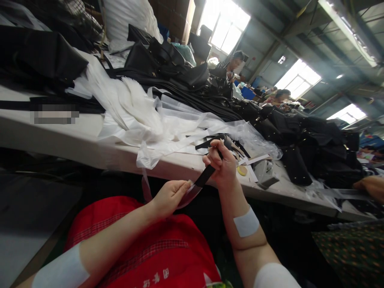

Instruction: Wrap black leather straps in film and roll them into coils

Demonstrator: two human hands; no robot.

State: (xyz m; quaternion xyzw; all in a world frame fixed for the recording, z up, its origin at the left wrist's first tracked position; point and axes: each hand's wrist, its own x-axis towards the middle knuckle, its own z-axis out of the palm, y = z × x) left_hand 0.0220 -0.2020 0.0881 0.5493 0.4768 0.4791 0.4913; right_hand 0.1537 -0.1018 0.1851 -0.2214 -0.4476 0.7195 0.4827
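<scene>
My right hand (pixel 221 162) is closed round a black strap (pixel 205 176), whose upper part loops over behind my fingers. The strap slants down to my left hand (pixel 171 195), where thumb and fingers pinch a clear plastic strip (pixel 192 195) at the strap's lower end. Whether the plastic wraps round the strap or only lies against it, I cannot tell. Both hands are just in front of the table edge, above a red apron (pixel 168 248). Behind them, loose clear plastic strips (pixel 180 116) lie in a heap on the table.
A bundle of white strips (pixel 135 104) lies on the white table (pixel 75 138). Black bags (pixel 312 136) and long black straps (pixel 186 94) are piled along its back. A grey tape dispenser (pixel 266 174) stands right of my hands. Another person's hand (pixel 370 188) is at the far right.
</scene>
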